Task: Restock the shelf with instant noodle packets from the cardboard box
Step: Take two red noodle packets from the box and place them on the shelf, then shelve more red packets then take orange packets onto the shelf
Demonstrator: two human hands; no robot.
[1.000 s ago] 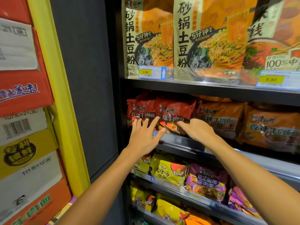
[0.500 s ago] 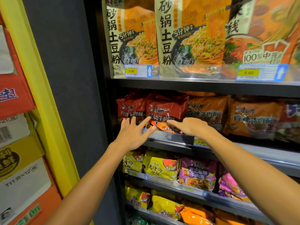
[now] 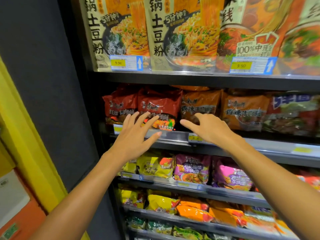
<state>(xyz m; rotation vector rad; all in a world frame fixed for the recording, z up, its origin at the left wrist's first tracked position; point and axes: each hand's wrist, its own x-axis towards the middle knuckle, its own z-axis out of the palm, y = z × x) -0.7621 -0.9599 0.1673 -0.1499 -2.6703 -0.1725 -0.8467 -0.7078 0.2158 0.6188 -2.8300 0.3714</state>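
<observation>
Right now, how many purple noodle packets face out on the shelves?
2. Both sit side by side on the shelf below the hands: the left purple packet and the right purple packet. More may be hidden behind them.

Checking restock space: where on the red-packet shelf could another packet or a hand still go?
A dark gap shows above the red packets, under the upper shelf. Side by side the row is crowded: red against orange packets. Left hand and right hand occupy the front.

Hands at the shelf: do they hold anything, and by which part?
Nothing is held. The left hand and right hand are open before the red noodle packet.
</observation>
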